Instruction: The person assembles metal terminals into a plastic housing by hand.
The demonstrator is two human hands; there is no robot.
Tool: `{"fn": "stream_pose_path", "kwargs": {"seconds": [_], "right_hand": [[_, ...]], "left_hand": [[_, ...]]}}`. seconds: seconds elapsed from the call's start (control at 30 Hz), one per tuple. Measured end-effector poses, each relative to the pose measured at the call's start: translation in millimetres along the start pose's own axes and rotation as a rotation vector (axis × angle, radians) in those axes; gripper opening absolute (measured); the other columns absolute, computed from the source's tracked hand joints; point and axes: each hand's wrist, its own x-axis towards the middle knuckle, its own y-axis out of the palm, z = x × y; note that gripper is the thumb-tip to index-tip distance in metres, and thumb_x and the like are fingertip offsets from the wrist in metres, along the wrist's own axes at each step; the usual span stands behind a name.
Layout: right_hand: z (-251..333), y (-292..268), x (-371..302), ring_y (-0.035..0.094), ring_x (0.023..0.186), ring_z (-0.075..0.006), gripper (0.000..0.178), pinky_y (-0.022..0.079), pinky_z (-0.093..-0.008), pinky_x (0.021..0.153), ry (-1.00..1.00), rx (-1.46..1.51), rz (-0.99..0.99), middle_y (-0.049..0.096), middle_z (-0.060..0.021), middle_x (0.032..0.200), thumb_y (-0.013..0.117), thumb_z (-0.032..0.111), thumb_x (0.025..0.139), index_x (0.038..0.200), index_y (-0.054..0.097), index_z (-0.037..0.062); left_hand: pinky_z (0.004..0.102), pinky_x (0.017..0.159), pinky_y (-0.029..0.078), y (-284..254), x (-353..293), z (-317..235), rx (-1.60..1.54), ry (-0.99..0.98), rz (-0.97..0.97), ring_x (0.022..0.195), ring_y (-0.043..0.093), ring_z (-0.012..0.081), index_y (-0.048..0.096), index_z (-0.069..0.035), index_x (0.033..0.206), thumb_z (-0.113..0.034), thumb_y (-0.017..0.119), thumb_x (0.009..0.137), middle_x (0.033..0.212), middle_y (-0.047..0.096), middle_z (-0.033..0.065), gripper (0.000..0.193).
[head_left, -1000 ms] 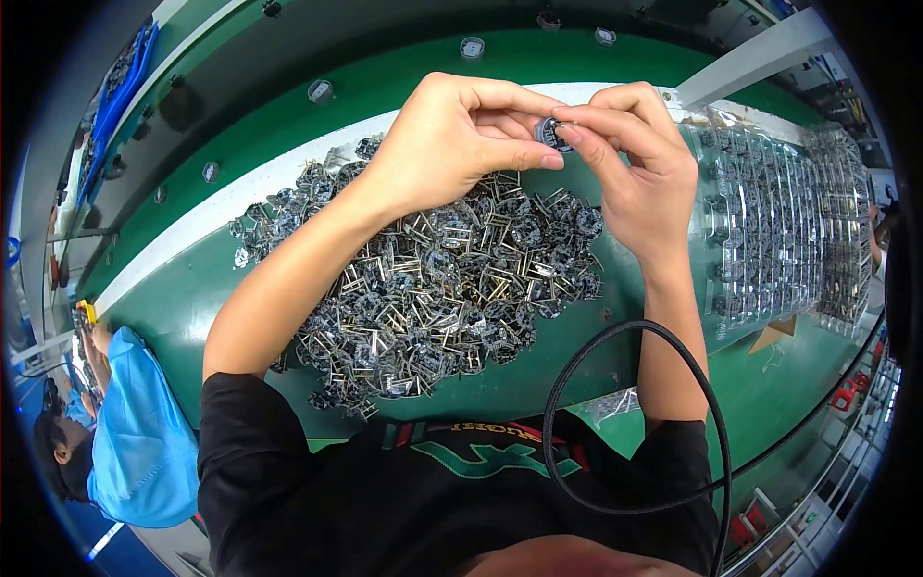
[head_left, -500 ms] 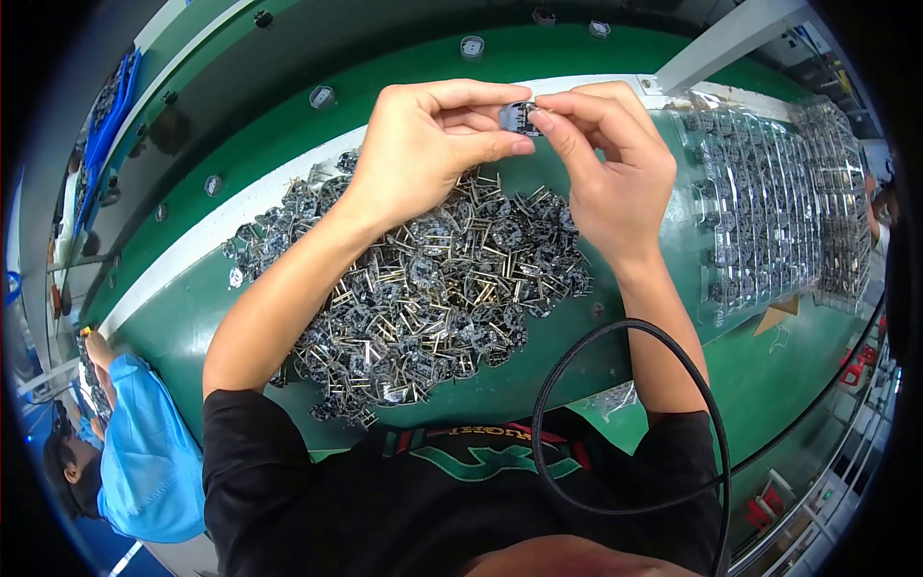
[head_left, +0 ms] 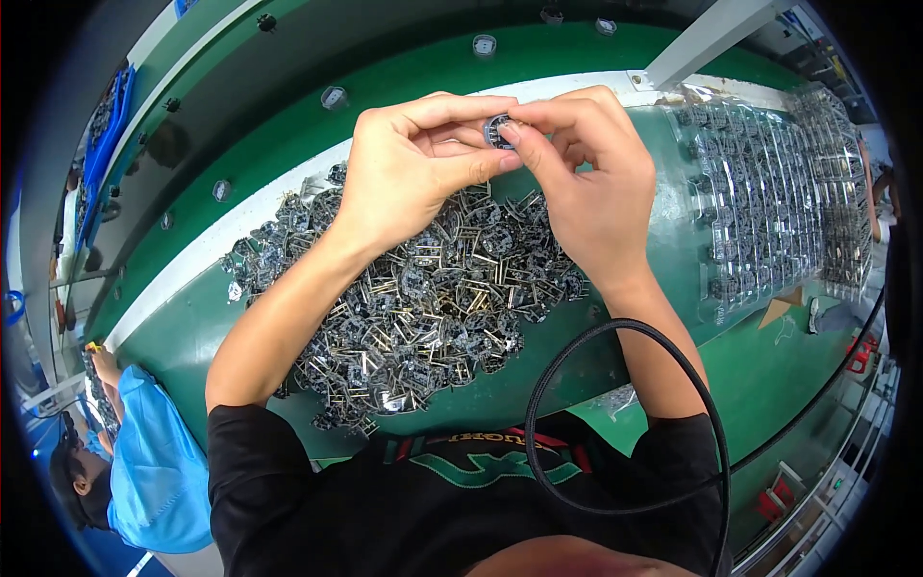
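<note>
Between my two hands, above the far side of the bench, is a small round dark electronic part (head_left: 497,132) with a ring-like rim. My left hand (head_left: 409,163) pinches it between thumb and fingers from the left. From the right, the thumb and fingertips of my right hand (head_left: 591,159) grip the same part, partly covering it. Below my hands spreads a big heap of small round black circuit parts (head_left: 423,298) with brass-coloured pins. The heap lies on the green bench top (head_left: 183,303).
Clear plastic trays (head_left: 760,202) filled with parts are stacked on the right. Beyond a white rail (head_left: 173,231), a green belt (head_left: 288,125) carries spaced-out round parts. A black cable (head_left: 538,385) loops before my right arm. A person in blue (head_left: 154,452) works at the left.
Both hands have shifted slightly left and nearer to me with the part. The part has been turned and now shows its round face. Parts on the belt appear shifted slightly right.
</note>
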Motion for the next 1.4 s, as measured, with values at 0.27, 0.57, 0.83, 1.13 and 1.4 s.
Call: {"fn": "stream_pose_path", "kwargs": {"seconds": [0.27,0.57,0.83,1.13,1.4], "right_hand": [[-1,-14,9,0.062,0.067,-0.0080,0.018,0.048,-0.0226,0.055,0.556,0.419,0.299,0.069,-0.0068,0.085,0.069,0.007,0.088,0.102,0.068,-0.0048],[-47,-46,26,0.067,0.075,-0.0184,0.022,0.054,-0.0298,0.065,0.356,0.205,0.267,0.070,-0.0117,0.091,0.058,0.006,0.091,0.110,0.069,0.0015],[-45,-43,24,0.067,0.082,-0.0268,0.019,0.052,-0.0371,0.074,0.212,-0.134,0.955,0.068,-0.0122,0.089,0.070,0.020,0.083,0.093,0.072,0.0034],[-49,-44,14,0.065,0.092,-0.0326,0.006,0.052,-0.0440,0.080,0.088,-0.140,0.829,0.068,-0.0134,0.092,0.063,0.010,0.077,0.078,0.068,0.0058],[-43,-47,27,0.066,0.071,-0.0145,0.010,0.054,-0.0289,0.068,0.297,0.494,0.746,0.069,-0.0112,0.081,0.067,-0.002,0.072,0.075,0.058,0.0001]], "left_hand": [[0.0258,0.079,0.056,2,2,1,-0.005,0.011,-0.026,0.088,0.066,0.0139,0.069,0.002,0.112,0.002,0.066,0.088,0.101,0.068,0.0086,0.024],[0.0250,0.078,0.052,-15,83,-3,0.511,0.045,-0.015,0.081,0.067,0.0125,0.069,0.002,0.115,-0.012,0.063,0.091,0.097,0.071,0.0093,0.028],[0.0284,0.069,0.049,-80,182,56,1.014,-0.068,-0.257,0.069,0.066,0.0160,0.076,-0.007,0.102,-0.021,0.067,0.083,0.077,0.071,0.0077,0.025],[0.0331,0.085,0.052,-10,222,7,1.177,0.262,-0.204,0.097,0.068,0.0218,0.070,-0.006,0.114,-0.024,0.063,0.086,0.105,0.071,0.0150,0.034],[0.0433,0.091,0.050,135,319,77,1.292,0.445,0.437,0.107,0.062,0.0379,0.068,-0.010,0.112,-0.022,0.064,0.086,0.118,0.065,0.0174,0.030]]}}
